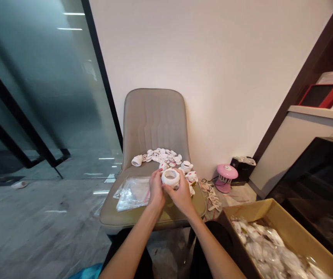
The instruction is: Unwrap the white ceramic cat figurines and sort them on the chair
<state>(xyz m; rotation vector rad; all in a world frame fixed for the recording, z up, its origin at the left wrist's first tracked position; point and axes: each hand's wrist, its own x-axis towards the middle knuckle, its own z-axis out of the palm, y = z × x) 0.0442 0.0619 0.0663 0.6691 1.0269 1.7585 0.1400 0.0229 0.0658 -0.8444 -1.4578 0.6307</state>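
Over the chair seat, my left hand (156,190) and my right hand (183,197) close on a white hollow figurine (171,178) from both sides. Its round opening faces up towards me. Just beyond it lies a pile of flat white discs (163,155). Several white figurines with red and gold marks (191,177) crowd the seat right of my right hand. Left of the discs, a white hollow piece (136,160) rests on its side. Clear plastic bags (133,192) lie flat beside my left hand.
A grey padded chair (156,112) stands against the wall. At the right, a cardboard box (266,205) holds several bagged white figurines. A pink lamp-like device (227,178), a black box (243,170) and paper strips (212,197) are on the floor. Glass door at left (53,85).
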